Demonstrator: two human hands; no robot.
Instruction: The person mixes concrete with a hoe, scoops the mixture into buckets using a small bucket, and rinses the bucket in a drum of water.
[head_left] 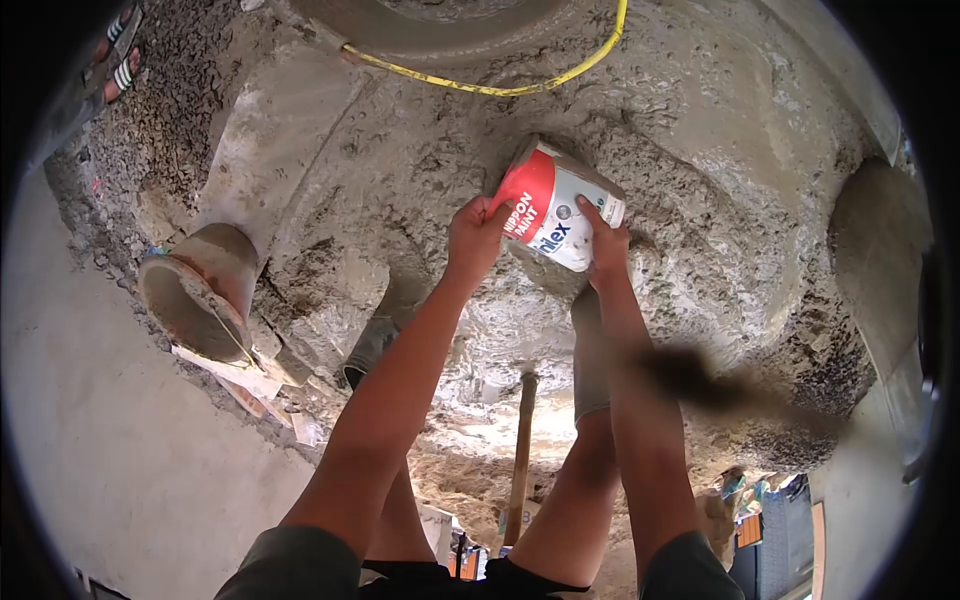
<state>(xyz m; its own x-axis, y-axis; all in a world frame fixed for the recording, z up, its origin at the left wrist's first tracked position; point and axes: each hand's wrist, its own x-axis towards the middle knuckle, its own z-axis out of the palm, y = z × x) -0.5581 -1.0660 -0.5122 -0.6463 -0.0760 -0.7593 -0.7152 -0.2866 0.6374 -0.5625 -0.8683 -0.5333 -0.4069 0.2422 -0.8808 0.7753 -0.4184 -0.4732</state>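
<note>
A red and white paint bucket (560, 205) with "NIPPON PAINT" lettering is held tilted above wet grey mortar (510, 310). My left hand (477, 238) grips its left side, fingers wrapped at the edge. On the right side my right hand (607, 240) holds it, thumb lying across the label. The bucket's contents are hidden. Below it my boots stand in the mortar, and a wooden handle (524, 440) rises between my legs.
At the left lies a mud-coated bucket (205, 290) on its side. A yellow hose (490, 90) curves across the top. A person's sandalled feet (120, 72) show at the upper left. A dark blurred shape (685, 378) crosses my right forearm.
</note>
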